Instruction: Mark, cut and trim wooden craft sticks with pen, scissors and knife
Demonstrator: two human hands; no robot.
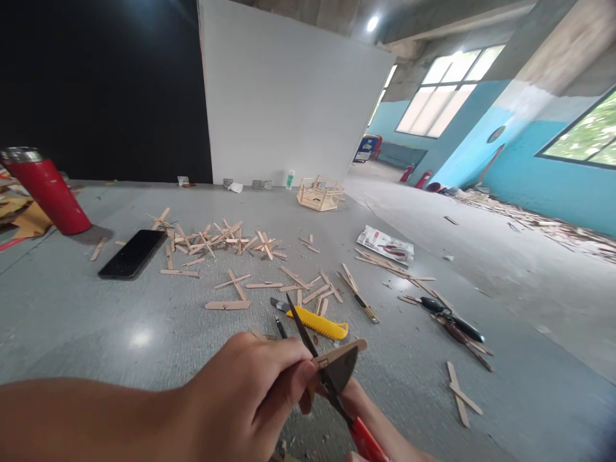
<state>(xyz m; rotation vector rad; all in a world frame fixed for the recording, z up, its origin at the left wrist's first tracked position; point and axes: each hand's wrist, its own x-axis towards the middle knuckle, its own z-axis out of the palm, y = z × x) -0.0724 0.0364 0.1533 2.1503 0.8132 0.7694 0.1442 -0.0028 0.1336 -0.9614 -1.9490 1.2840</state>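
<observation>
The left hand (pixel 255 378) has its thumb and finger pinched tight on one end of a flat wood stick (pixel 337 355). The stick is up over the gray table (pixel 168 333), between the two blades of the scissors (pixel 344 372), and the blades are spread apart. The right hand (pixel 385 420) is curled around the red handles, but some of its fingers are hidden, so I cannot tell how each one bends.

At the back of the table sits a little basket (pixel 320 194) made of sticks, with gaps in its sides. I cannot tell if something is in it. Near it stands a small bottle (pixel 290 179) with green on it. A big red bottle (pixel 52 192) with a silver top is far to the left, and its inside is hidden. A black phone (pixel 133 255) lies near it. On the right is a white packet (pixel 385 245) with a picture on its front; what it holds does not show. A yellow cutter (pixel 320 322) lies just past the hands, near many loose sticks (pixel 228 239).
</observation>
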